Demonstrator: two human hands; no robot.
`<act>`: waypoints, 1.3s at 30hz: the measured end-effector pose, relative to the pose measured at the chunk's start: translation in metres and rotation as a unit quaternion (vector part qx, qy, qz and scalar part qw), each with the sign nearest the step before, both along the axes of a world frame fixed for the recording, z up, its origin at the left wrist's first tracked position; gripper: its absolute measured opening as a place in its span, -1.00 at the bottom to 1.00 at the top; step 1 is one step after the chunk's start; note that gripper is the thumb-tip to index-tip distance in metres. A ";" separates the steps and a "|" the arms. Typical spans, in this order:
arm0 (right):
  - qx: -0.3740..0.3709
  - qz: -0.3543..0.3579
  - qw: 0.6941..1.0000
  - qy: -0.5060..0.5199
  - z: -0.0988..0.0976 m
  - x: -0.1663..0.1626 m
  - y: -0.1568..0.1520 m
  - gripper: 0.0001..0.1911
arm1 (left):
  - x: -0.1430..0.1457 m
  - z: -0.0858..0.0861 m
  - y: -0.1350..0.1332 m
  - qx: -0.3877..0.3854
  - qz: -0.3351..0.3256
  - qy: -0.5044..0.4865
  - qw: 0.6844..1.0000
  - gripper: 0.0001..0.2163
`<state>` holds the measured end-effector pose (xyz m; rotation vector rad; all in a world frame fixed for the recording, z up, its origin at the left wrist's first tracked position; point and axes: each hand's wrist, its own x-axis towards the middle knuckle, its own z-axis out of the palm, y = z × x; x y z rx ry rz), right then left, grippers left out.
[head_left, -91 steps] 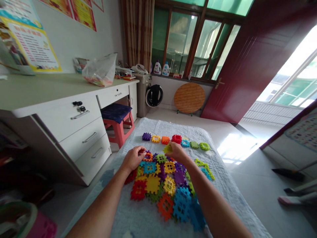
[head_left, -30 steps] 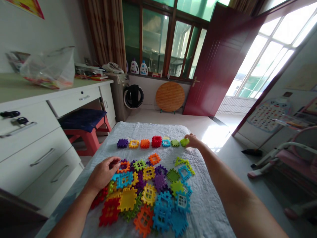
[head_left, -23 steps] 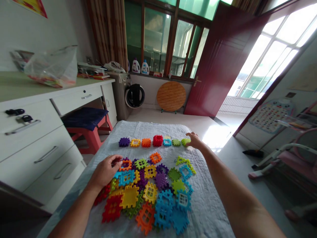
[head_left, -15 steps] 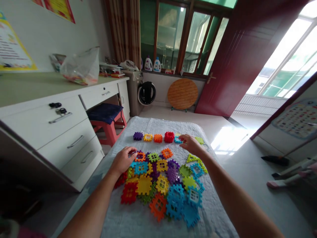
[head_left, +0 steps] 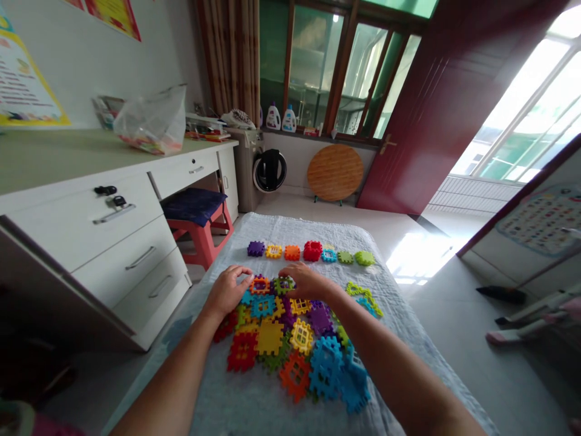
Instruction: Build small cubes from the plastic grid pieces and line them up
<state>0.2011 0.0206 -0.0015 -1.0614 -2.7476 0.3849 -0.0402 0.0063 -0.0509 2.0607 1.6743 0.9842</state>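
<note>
Now | left hand (head_left: 229, 290) half-curled beside orange square plastic frame (head_left: 260, 291) | right hand (head_left: 307, 281) at green square plastic lattice (head_left: 283, 284), grip unclear | best edge-pinched

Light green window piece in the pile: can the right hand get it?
Probably yes: the right hand is right at the light green window piece, and no other piece seems on top.

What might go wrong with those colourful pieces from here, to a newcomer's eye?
The pieces in the pile overlap, so lifting the green window piece with the right hand might drag neighbours along. The left hand is right beside the orange frame and could nudge it. The right forearm reaches across the pile and may brush blue pieces.
</note>
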 end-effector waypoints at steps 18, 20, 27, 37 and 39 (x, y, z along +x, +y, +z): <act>0.056 -0.363 0.923 -0.111 -0.002 0.170 0.065 -0.55 | 0.000 -0.005 0.002 -0.020 0.017 -0.012 1.000 -0.75; 0.051 -0.361 0.924 -0.113 -0.006 0.168 0.065 -0.55 | -0.001 -0.007 0.003 -0.024 0.017 -0.009 1.000 -0.75; 0.061 -0.351 0.932 -0.071 0.002 0.165 0.034 -0.45 | 0.001 -0.005 0.002 -0.035 0.002 -0.004 0.999 -0.73; -0.050 -0.149 0.985 -0.071 -0.001 0.125 -0.047 -0.74 | 0.008 0.000 -0.003 -0.053 0.007 -0.006 0.999 -0.67; -0.050 -0.159 0.982 -0.088 -0.006 0.120 -0.047 -0.75 | 0.008 0.000 -0.003 -0.052 0.007 -0.003 0.999 -0.67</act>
